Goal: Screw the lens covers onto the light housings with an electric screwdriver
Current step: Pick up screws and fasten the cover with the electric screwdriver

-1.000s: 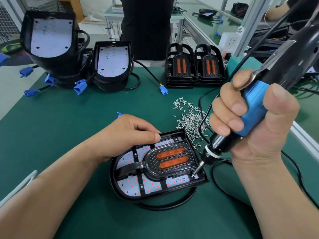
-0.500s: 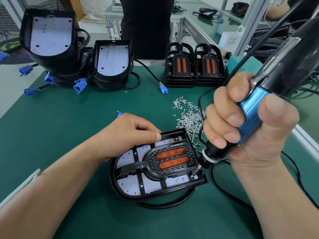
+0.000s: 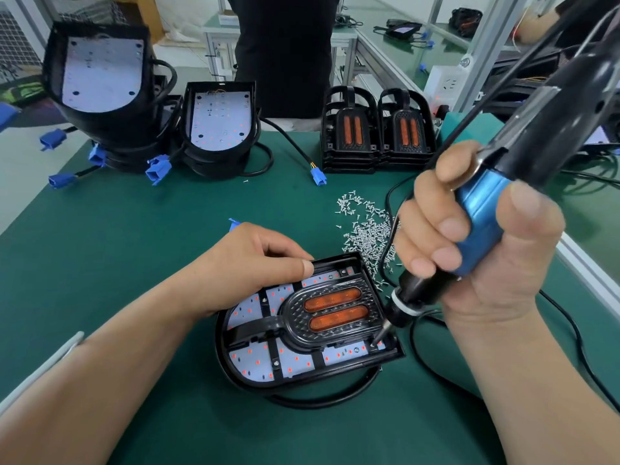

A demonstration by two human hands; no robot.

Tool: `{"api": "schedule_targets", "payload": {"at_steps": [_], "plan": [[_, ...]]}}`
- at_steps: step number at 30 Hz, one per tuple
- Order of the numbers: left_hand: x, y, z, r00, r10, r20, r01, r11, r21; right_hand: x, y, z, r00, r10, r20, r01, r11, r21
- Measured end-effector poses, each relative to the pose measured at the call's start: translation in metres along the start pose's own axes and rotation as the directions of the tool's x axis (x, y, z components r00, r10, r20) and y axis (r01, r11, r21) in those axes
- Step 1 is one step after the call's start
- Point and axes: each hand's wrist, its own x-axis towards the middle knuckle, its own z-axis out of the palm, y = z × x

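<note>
1. Dark green mat (image 3: 134,263) fills the frame's centre.
2. Electric screwdriver (image 3: 483,229), right, shows metallic blue grip, black body.
3. Lens cover (image 3: 335,313), lower centre, is textured black with two orange strips.
4. Light housing (image 3: 222,347) has black rim, white board dotted red.

This is a small assembly workshop, a factory line for lamps. A workbench (image 3: 100,263) with a green mat carries 2 stacks of black light housings (image 3: 100,72) with bare LED boards, 2 stacks of lens covers (image 3: 349,135), a loose heap of small screws (image 3: 365,233) and a corded electric screwdriver (image 3: 479,236). Behind it stand more green-topped benches (image 3: 396,38) on aluminium frames (image 3: 483,52), a white power strip (image 3: 448,83) and a person (image 3: 285,45) in dark clothes.
</note>
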Motion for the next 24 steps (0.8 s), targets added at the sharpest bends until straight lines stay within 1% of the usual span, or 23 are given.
{"api": "schedule_targets", "payload": {"at_steps": [4,5,7,9,12,14,17,20,22,24], "plan": [[0.000,-0.001,-0.001,1.000,-0.002,0.007,0.002,1.000,0.004,0.006,-0.003,-0.013,0.980,-0.094,-0.177,0.095,0.995,0.001],[0.000,-0.001,-0.001,1.000,0.002,0.006,-0.002,1.000,0.010,0.008,-0.005,-0.018,0.965,-0.089,-0.246,0.094,0.995,0.009],[0.000,0.000,-0.001,1.000,0.005,0.003,-0.005,1.000,0.017,0.009,-0.008,-0.028,0.918,-0.098,-0.385,0.105,0.994,-0.002],[0.000,0.000,-0.001,1.000,0.004,0.005,-0.005,1.000,0.021,0.011,-0.010,-0.039,0.855,-0.081,-0.512,0.101,0.995,0.010],[0.000,-0.001,-0.003,1.000,0.006,0.022,-0.006,0.999,0.040,0.012,-0.011,-0.054,0.771,-0.046,-0.635,0.065,0.998,0.006],[0.000,-0.002,-0.004,1.000,0.007,0.025,-0.008,0.999,0.053,0.012,-0.016,-0.065,0.729,-0.032,-0.684,0.026,0.999,-0.019],[-0.001,-0.002,-0.005,1.000,0.010,0.028,-0.012,0.998,0.059,0.007,-0.028,-0.084,0.691,0.021,-0.722,-0.055,0.998,-0.024],[-0.001,-0.001,-0.005,0.999,0.015,0.043,-0.018,0.998,0.057,0.000,-0.046,-0.103,0.655,0.040,-0.754,-0.124,0.991,-0.055],[0.000,-0.001,-0.005,0.999,0.013,0.046,-0.016,0.999,0.051,-0.005,-0.058,-0.112,0.625,0.035,-0.780,-0.201,0.972,-0.117],[0.000,-0.001,-0.005,0.999,0.006,0.045,-0.008,0.999,0.040,-0.010,-0.066,-0.118,0.595,-0.001,-0.804,-0.313,0.921,-0.233]]}}
